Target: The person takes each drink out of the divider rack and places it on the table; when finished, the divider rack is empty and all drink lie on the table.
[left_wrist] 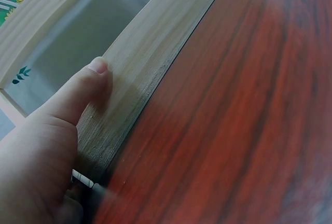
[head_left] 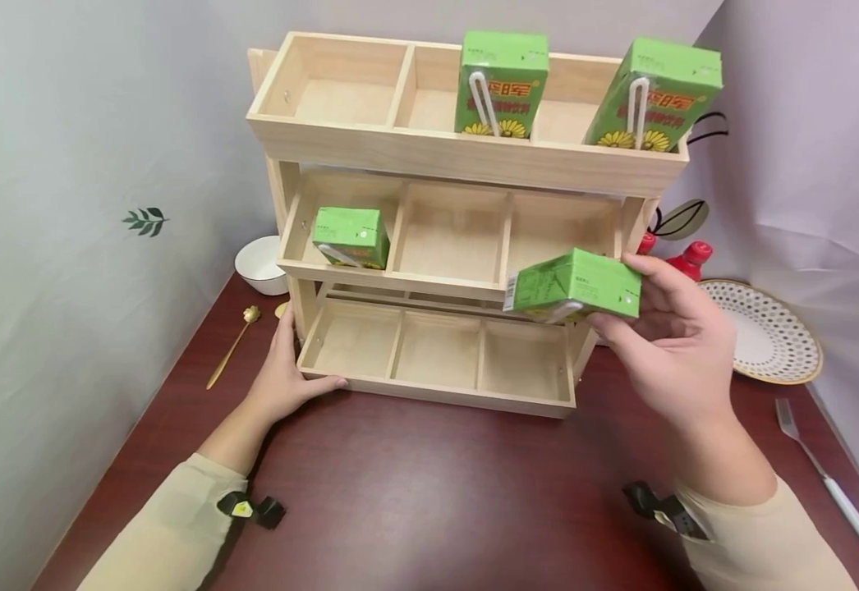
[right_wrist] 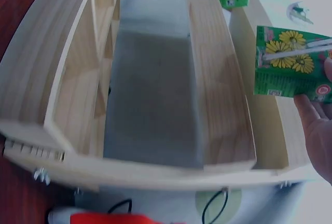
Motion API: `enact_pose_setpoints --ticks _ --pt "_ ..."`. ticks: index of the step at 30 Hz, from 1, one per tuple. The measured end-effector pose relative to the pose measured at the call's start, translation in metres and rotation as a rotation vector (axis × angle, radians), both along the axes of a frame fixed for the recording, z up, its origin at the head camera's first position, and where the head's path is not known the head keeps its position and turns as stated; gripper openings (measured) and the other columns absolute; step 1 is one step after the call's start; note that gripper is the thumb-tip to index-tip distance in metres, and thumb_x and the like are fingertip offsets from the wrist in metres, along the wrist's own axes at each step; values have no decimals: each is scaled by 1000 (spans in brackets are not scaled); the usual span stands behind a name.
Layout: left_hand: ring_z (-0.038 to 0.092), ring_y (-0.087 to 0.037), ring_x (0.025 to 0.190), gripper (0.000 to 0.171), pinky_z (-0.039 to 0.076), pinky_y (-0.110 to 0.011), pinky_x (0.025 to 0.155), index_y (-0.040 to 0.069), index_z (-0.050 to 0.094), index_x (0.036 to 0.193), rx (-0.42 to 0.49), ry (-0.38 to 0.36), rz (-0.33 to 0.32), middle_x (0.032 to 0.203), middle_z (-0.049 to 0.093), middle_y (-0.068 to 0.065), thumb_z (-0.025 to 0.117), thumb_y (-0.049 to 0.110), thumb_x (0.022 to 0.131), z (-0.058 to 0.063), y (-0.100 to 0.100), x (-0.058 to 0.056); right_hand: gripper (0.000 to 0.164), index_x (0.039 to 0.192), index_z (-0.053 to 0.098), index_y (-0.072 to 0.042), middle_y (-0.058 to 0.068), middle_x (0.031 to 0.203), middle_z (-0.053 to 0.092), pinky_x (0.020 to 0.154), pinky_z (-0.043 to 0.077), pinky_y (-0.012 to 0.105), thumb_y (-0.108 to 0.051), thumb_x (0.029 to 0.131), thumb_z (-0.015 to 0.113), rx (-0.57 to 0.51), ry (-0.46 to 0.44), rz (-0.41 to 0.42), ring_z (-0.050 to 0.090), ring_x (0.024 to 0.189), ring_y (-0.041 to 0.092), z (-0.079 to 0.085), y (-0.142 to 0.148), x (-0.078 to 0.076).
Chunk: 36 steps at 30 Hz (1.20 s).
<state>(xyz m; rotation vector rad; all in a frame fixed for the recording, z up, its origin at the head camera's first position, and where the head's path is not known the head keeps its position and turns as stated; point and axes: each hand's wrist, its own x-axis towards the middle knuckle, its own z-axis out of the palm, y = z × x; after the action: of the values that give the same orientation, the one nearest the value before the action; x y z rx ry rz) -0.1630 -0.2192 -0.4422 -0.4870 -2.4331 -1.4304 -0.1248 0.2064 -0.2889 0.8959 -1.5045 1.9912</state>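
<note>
A: Right grip (head_left: 681, 353) pinches a carton (head_left: 577, 286) by one end at the rack's (head_left: 466, 160) 4 o'clock. Risky?
B: Kinda, end-held it could swivel and clip the middle tier (head_left: 429, 281). Left grip (head_left: 285, 382) is clamped on the rack's 8 o'clock corner; if that slackens, bumps might shift it.

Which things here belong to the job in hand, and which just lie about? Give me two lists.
Likely in the job:
right hand, holding a carton
left hand, touching the wooden rack
two top-tier cartons
one middle-tier carton

Apparently just lying about:
white bowl
gold spoon
patterned plate
fork
red bottles
</note>
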Motion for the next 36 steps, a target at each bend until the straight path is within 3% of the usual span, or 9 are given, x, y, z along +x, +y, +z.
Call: enact_pose_setpoints --ticks 10,16,20,30,36 --pt "28 -28 134 135 25 -38 105 13 9 156 -13 -2 4 152 25 -14 96 12 53 0 -1 3 60 121 45 28 32 109 62 77 54 30 35 64 64 -20 -22 -13 63 96 31 -12 34 9" --pt "29 -30 133 135 26 -40 104 13 10 155 -7 8 -1 151 26 -15 97 10 52 1 -2 3 61 119 43 31 37 109 60 73 55 32 37 62 62 -104 -9 5 62 93 35 -16 52 11" --pt "31 -31 132 136 27 -34 104 13 10 155 -1 12 -5 150 27 -15 97 9 51 0 -3 1 61 117 43 32 38 108 59 74 55 33 38 60 63 -113 -8 -8 63 93 35 -20 66 10" --pt "32 -26 132 136 26 -30 104 16 10 156 4 5 -3 151 28 -11 97 13 51 -6 -3 -4 63 122 43 30 30 121 59 74 54 28 43 62 55 106 -160 -30 67 97 26 -46 105 16" --pt "33 -29 131 134 27 -36 103 13 12 155 -4 -7 -1 149 29 -15 97 11 52 -2 -1 -2 64 124 49 23 16 112 68 70 54 23 39 63 59 266 -267 -130 69 90 17 -60 112 15"
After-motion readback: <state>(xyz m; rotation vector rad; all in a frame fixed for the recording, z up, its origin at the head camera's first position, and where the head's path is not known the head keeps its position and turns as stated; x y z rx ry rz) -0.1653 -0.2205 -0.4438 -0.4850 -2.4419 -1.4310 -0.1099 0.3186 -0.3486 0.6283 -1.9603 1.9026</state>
